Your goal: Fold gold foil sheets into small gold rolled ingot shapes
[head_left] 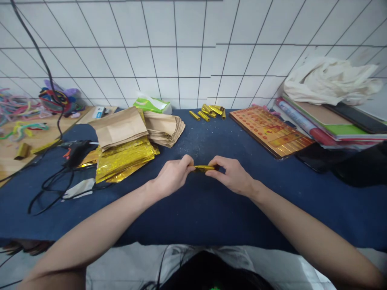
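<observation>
Between my hands, just above the dark blue cloth (196, 213), is a thin piece of gold foil paper (203, 168), seen nearly edge-on. My left hand (173, 176) pinches its left end with thumb and fingers. At the right end, my right hand (230, 174) grips it between thumb and fingertips. Whether the paper is folded or rolled I cannot tell. Several small gold paper rolls (210, 112) lie in a loose pile near the wall. To the left rests a stack of gold foil sheets (125, 161), with brown paper sheets (121, 128) partly on top.
A black glue gun (75, 155) with its cord lies at the left. Behind the brown paper is a green tissue pack (152, 104). On the right are a printed red-gold board (270, 131), stacked books (341, 125) and a white cloth bag (331, 82). A tiled wall closes off the back.
</observation>
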`<state>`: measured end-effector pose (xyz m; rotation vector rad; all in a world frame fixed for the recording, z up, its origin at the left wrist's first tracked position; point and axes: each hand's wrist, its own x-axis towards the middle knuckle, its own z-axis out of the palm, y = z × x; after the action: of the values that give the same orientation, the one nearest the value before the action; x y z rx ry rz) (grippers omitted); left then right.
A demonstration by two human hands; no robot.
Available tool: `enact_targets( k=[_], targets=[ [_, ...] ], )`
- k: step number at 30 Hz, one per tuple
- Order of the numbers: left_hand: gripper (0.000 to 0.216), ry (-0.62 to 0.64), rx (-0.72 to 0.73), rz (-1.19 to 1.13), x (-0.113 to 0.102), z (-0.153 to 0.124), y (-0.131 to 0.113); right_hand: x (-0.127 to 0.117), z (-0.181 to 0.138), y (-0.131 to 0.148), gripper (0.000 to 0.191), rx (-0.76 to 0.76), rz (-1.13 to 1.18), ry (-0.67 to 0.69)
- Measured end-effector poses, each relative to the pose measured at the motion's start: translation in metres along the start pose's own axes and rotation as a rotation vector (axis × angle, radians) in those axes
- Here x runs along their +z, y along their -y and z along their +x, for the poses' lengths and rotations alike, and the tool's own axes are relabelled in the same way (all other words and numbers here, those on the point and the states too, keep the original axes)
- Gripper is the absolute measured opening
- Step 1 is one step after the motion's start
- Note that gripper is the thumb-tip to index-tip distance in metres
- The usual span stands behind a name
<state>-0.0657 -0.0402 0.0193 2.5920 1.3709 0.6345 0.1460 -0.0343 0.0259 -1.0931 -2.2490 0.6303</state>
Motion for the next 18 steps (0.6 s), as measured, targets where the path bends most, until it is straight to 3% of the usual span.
enact_targets(
  k=[6, 10, 15, 18],
  targets=[
    [0.009, -0.075, 0.102, 0.005, 0.003, -0.002, 0.0, -0.001, 0.0, 0.0, 0.023, 0.12, 0.176, 0.042],
    [0.008, -0.053, 0.059, -0.109, 0.002, -0.003, -0.003, -0.002, -0.001, 0.003, 0.028, 0.12, 0.23, 0.034],
    [0.009, 0.092, -0.205, -0.612, -0.004, 0.0, -0.01, -0.004, -0.002, 0.01, 0.026, 0.029, 0.183, -0.029],
    [0.021, 0.261, -0.24, -0.882, -0.007, 0.003, -0.012, -0.005, -0.003, 0.01, 0.025, -0.038, 0.162, 0.025]
  ],
)
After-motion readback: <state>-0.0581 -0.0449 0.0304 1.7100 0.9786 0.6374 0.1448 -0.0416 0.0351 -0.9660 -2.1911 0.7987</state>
